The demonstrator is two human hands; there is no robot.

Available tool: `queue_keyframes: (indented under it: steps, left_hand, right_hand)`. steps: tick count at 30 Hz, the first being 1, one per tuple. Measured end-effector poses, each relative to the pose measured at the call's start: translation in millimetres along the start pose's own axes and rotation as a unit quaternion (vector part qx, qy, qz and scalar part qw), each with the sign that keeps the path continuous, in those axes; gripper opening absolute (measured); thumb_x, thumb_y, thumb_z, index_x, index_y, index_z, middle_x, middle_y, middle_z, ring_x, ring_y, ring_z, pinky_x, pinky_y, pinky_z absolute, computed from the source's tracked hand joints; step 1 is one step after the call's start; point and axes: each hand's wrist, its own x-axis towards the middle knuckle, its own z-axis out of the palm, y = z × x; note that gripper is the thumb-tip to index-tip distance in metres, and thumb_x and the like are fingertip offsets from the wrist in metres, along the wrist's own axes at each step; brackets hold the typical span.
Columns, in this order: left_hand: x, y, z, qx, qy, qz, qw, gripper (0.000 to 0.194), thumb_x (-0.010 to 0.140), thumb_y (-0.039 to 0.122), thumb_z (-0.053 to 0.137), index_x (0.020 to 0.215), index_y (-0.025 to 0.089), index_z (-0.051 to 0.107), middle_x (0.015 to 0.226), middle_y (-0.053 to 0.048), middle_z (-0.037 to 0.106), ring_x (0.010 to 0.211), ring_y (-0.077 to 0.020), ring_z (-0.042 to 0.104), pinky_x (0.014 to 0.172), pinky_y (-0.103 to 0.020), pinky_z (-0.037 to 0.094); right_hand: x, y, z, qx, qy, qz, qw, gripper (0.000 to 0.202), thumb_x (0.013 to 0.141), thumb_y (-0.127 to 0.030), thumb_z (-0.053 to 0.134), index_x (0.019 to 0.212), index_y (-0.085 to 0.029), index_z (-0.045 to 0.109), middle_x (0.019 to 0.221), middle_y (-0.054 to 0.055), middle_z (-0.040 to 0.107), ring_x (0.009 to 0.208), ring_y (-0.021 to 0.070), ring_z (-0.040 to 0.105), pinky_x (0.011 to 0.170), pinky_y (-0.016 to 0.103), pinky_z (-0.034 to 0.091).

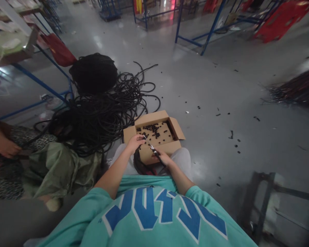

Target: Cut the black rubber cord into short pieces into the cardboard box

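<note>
Well, smooth grey floor (159,44) spreads all around, glossy where the light catches it. Out to the left sprawls a great tangle of black tubing (105,111), rubbery-looking loops thrown over one another, with a rounded dark bundle (94,73) bulging behind. Here at the knees sits the cardboard box (151,117), plain brown, rectangular, flaps folded outward. Against its near left corner curves a dark coil (139,163). And the hands! The right hand (165,158) has its fingers wrapped round a slim tool (157,154), black-handled with a bright metallic front, angled over the box's near edge. The left hand (135,142) is at the left side, fingers drawn together; whether they pinch anything, I cannot tell. Inside, stubby black pieces (154,129) lie scattered across the bottom.
</note>
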Motion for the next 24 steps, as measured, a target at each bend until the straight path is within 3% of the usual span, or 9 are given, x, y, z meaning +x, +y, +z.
queue_keyframes:
  steps: [4, 12, 18, 24]
  left_hand:
    - [-4.2, 0.4, 2.5, -0.008, -0.026, -0.025, 0.999, 0.029, 0.052, 0.017, 0.071, 0.075, 0.013, 0.053, 0.054, 0.004, 0.056, 0.042, -0.0065, 0.049, 0.045, -0.021, 0.038]
    - [-6.3, -4.7, 4.9, 0.032, -0.04, -0.018, 0.999, 0.026, 0.051, 0.022, 0.072, 0.066, 0.013, 0.052, 0.046, 0.005, 0.052, 0.039, -0.0049, 0.045, 0.041, -0.017, 0.031]
    - [-5.2, -6.4, 4.3, 0.084, -0.071, -0.034, 0.993, 0.026, 0.054, 0.027, 0.07, 0.07, 0.012, 0.056, 0.043, 0.005, 0.05, 0.039, -0.0055, 0.044, 0.04, -0.017, 0.029]
    - [1.6, -11.8, -1.8, 0.096, -0.065, -0.049, 0.992, 0.024, 0.056, 0.026, 0.07, 0.072, 0.012, 0.058, 0.047, 0.005, 0.052, 0.039, -0.0043, 0.044, 0.044, -0.018, 0.033]
  right_hand:
    - [1.0, 4.5, -0.9, -0.016, -0.001, -0.006, 1.0, 0.064, 0.055, -0.016, 0.064, 0.116, -0.023, 0.05, 0.076, -0.001, 0.06, 0.074, 0.0142, 0.055, 0.074, 0.029, 0.041]
    - [1.6, 2.8, -0.3, -0.022, -0.003, -0.02, 1.0, 0.068, 0.054, -0.017, 0.066, 0.119, -0.019, 0.049, 0.076, -0.001, 0.059, 0.074, 0.0146, 0.054, 0.076, 0.03, 0.039]
    - [-8.1, -13.5, 0.4, -0.017, 0.001, -0.01, 1.0, 0.059, 0.05, -0.016, 0.066, 0.109, -0.02, 0.057, 0.066, -0.004, 0.055, 0.064, 0.0113, 0.049, 0.065, 0.024, 0.038]
    - [-10.3, -18.3, 2.2, -0.003, 0.002, 0.024, 1.0, 0.053, 0.049, -0.018, 0.065, 0.102, -0.016, 0.061, 0.051, -0.007, 0.047, 0.045, 0.0062, 0.038, 0.047, 0.02, 0.029]
